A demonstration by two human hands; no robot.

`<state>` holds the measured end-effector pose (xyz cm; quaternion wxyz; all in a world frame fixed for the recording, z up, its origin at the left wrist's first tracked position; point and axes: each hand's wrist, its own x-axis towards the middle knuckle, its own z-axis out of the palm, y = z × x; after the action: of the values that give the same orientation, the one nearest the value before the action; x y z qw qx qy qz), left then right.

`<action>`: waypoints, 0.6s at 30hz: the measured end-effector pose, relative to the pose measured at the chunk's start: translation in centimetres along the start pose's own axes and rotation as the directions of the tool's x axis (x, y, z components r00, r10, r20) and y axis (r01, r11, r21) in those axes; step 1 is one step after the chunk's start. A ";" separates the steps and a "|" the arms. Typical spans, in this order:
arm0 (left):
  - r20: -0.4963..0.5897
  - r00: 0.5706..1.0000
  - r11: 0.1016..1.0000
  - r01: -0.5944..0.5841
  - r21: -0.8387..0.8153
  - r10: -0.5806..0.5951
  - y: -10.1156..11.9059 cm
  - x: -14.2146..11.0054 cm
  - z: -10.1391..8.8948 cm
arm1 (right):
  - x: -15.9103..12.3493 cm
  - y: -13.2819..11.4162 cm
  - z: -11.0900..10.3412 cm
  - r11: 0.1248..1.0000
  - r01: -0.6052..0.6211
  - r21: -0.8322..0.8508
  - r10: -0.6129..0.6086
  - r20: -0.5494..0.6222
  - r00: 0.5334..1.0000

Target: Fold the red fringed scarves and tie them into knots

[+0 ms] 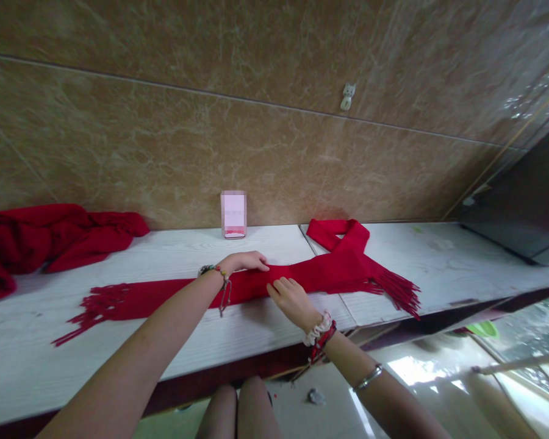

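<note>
A long red scarf (320, 274) with fringed ends lies lengthwise on the white surface. Its right part is folded into a loop, and one fringed end points to the lower right. My left hand (244, 261) is at the scarf's far edge near its middle, with fingers closed on the cloth there. Just to the right and nearer to me, my right hand (295, 302) has bent fingers gripping the scarf close to its near edge. The undersides of both hands' fingers are partly hidden.
A crumpled red cloth (68, 238) lies at the left on the white tabletop (274, 335). A phone (233, 213) leans upright against the brown tiled wall (165, 140). A small white cat-shaped hook (348, 97) is on the wall. A dark box-like object (521, 201) stands far right.
</note>
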<state>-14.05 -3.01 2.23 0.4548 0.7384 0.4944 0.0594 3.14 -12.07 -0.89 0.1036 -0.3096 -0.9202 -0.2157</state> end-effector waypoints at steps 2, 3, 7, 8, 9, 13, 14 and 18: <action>-0.005 1.000 0.997 -0.015 -0.071 0.015 0.4 -0.5 -0.4 | 0.0 0.5 -0.8 1.000 -0.018 -0.011 0.018 -0.039 0.999; -0.011 1.000 0.994 -0.026 -0.104 0.025 0.6 -0.7 -0.7 | 0.0 0.9 -1.4 0.999 -0.029 -0.015 0.028 -0.050 0.998; -0.065 0.995 0.965 -0.087 -0.246 0.073 2.5 -1.4 -1.5 | 0.3 2.4 -4.2 0.995 -0.096 -0.008 0.096 -0.037 0.995; -0.085 0.993 0.948 -0.105 -0.301 0.083 3.2 -1.4 -1.6 | 0.3 2.8 -5.0 0.993 -0.119 0.002 0.119 -0.022 0.993; -0.105 0.990 0.926 -0.124 -0.356 0.092 3.9 -1.3 -1.8 | 0.4 3.3 -5.9 0.990 -0.143 0.013 0.143 -0.001 0.990; -0.160 0.980 0.870 -0.183 -0.458 0.122 7.3 -0.7 -2.4 | 0.1 5.3 -8.6 0.962 -0.266 0.064 0.262 0.063 0.963; -0.180 0.975 0.864 -0.201 -0.461 0.131 8.2 -0.5 -2.5 | -0.1 5.9 -9.0 0.951 -0.299 0.082 0.295 0.060 0.954; -0.262 0.947 0.885 -0.277 -0.374 0.185 12.1 1.0 -2.8 | -1.4 8.9 -9.9 0.907 -0.388 0.165 0.398 -0.033 0.917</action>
<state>-6.85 -1.69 12.30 0.5305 0.6706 0.4261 0.2955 10.32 -10.98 10.39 0.1989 -0.4723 -0.8490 -0.1286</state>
